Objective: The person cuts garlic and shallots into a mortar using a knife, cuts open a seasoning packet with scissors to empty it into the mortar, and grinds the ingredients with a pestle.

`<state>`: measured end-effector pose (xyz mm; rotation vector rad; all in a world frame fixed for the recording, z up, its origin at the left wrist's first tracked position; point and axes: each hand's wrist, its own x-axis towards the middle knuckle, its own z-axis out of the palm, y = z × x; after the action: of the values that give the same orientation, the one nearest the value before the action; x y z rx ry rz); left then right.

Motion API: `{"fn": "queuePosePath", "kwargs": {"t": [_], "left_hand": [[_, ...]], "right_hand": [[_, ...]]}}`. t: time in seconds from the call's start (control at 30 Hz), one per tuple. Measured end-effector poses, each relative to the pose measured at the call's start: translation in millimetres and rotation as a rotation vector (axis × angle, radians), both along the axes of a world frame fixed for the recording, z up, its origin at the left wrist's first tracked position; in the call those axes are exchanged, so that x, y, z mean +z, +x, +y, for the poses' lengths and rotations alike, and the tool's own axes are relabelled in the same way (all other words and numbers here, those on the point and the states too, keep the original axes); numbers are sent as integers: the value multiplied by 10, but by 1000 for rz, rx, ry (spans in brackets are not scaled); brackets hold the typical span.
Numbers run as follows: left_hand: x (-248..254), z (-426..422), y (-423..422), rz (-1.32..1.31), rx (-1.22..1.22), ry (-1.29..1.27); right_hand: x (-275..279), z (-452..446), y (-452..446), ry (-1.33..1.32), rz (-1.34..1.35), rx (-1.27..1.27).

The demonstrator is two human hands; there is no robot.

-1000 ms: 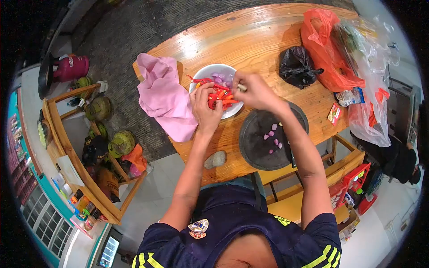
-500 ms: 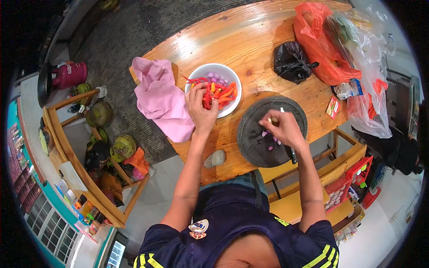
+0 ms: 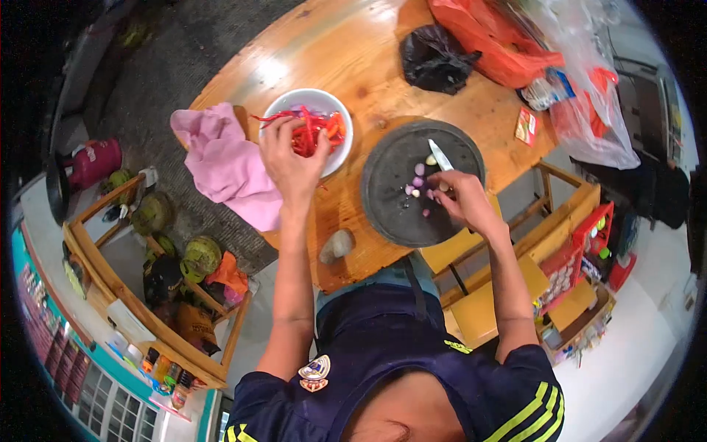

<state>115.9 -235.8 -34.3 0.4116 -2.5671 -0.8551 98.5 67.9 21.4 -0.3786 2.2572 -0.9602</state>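
Observation:
My left hand is closed around red chilies over the white bowl. Some purple shallots show behind them in the bowl. On the round dark stone mortar, my right hand rests low with its fingertips pinched together; what they hold, if anything, is too small to make out. A knife lies on the stone, its blade pointing away and its handle hidden beneath that hand. Small peeled shallots and a pale clove lie beside the fingers.
A pink cloth is left of the bowl, and a grey stone sits near the table's front edge. Toward the back right are a black plastic bag, an orange bag, a clear bag and a small packet.
My left hand has closed on chilies and lifted them slightly. My right hand has lowered toward the knife, and more pieces lie on the mortar. The whole view has shifted.

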Motion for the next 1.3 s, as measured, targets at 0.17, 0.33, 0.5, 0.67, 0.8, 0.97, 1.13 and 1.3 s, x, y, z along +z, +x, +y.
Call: {"fn": "queuePosePath", "kwargs": {"t": [0.17, 0.33, 0.5, 0.67, 0.8, 0.97, 1.13, 1.3], "left_hand": [[46, -3, -11, -46, 75, -5], [56, -61, -72, 12, 28, 8], [321, 266, 66, 46, -144, 139], [209, 934, 499, -197, -514, 334], [87, 1356, 768, -358, -633, 394], [21, 1499, 865, -423, -616, 421], [-1, 1495, 753, -309, -543, 326], [-36, 1485, 385, -111, -528, 194]], "right_hand": [[-126, 149, 19, 63, 40, 1], [-166, 199, 69, 124, 136, -76], [-46, 324, 254, 310, 161, -371], [-197, 336, 693, 92, 282, -291], [-305, 201, 842, 170, 335, -237], [-400, 179, 918, 274, 443, -108], [-428, 219, 967, 224, 439, -143], [-441, 295, 989, 165, 433, -129]]}}
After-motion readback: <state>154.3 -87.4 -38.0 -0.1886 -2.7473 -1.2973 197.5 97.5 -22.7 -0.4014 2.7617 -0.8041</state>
